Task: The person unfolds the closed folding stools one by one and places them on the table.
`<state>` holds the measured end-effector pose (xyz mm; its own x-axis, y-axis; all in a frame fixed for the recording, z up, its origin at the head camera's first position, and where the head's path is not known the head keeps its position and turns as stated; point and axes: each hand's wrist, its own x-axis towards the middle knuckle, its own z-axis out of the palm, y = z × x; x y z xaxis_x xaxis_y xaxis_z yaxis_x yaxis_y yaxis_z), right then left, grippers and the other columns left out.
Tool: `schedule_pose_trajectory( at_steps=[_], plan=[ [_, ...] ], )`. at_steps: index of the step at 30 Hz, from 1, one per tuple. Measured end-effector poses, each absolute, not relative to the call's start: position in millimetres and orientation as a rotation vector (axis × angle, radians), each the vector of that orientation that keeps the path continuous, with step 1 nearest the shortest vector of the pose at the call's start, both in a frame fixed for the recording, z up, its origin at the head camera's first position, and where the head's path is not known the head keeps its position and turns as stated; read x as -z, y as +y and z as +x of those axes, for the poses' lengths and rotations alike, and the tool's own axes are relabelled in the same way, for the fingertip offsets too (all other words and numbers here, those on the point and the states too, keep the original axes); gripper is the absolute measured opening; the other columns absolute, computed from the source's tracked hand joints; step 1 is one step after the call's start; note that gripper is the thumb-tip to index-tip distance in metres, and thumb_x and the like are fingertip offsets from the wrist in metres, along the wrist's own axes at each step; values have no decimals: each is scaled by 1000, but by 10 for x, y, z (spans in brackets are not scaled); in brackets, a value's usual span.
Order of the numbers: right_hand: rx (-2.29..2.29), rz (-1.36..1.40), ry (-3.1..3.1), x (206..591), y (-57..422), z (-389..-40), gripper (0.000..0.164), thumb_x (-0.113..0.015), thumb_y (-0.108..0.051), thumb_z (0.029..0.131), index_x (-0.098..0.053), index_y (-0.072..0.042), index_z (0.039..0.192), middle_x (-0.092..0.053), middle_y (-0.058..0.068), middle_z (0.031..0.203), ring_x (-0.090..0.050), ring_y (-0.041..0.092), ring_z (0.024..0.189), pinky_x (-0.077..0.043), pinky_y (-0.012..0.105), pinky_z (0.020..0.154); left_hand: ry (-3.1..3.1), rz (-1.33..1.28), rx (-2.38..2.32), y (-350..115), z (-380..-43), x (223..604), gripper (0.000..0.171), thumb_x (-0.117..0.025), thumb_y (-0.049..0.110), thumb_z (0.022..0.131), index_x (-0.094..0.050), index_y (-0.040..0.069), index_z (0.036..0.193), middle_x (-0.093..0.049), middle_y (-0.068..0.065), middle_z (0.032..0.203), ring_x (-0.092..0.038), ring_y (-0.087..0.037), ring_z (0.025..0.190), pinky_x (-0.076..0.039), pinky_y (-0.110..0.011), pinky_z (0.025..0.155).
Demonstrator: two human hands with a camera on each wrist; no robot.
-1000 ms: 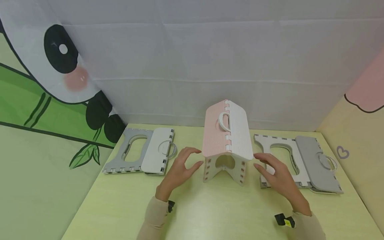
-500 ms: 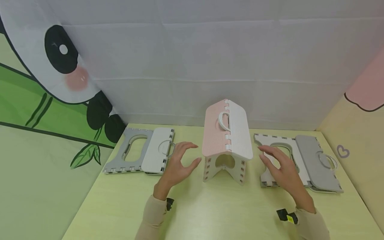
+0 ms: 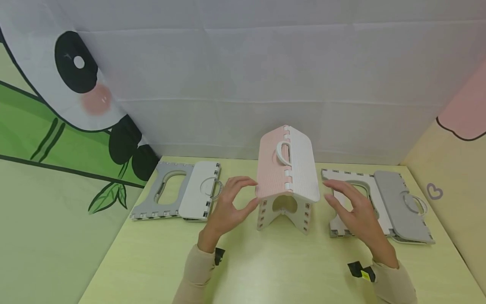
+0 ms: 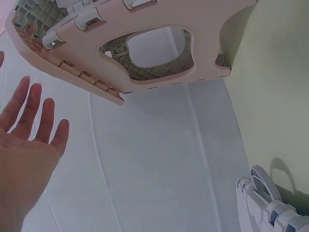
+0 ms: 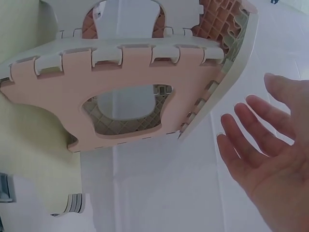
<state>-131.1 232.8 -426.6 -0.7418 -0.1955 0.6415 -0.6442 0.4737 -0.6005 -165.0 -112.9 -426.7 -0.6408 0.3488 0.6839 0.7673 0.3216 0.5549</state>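
Observation:
A pink and white folding step stool [image 3: 300,164] stands partly unfolded at the middle of the table, its two top panels sloping down like a roof from a ridge with a white loop handle. My left hand [image 3: 227,211] is at its left lower edge, fingers gently bent and thumb apart; whether the fingertips touch the pink panel [image 3: 270,169] I cannot tell. On the other side my right hand [image 3: 357,213] hovers a little off the white panel, holding nothing. In both wrist views the fingers are spread beside the stool [image 4: 203,29], whose underside shows a lattice.
To the left lies a folded grey and white step stool [image 3: 199,185] with a loop handle. Another folded white and grey stool [image 3: 402,207] lies at the right, close behind my right hand. A cloth wall [image 3: 243,84] rises along the table's back edge.
Both hands first drew away from the stool's sides. My left hand then came back in to its pink edge, while the right stayed slightly apart. The stool has not visibly moved.

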Motion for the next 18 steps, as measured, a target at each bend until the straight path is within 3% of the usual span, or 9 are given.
schedule_pose_trajectory(
  at_steps=[18],
  plan=[
    [-1237, 818, -2237, 4131, 2094, -1330, 61, -79, 13, 79, -64, -5, 135, -63, 13, 139, -50, 13, 137, -37, 22, 114, -2084, -1118, 1327, -875, -1647, 4200, 46, -79, 0, 87, -64, 3, 130, -61, -11, 131, -55, -28, 124, -50, -35, 105]
  ],
)
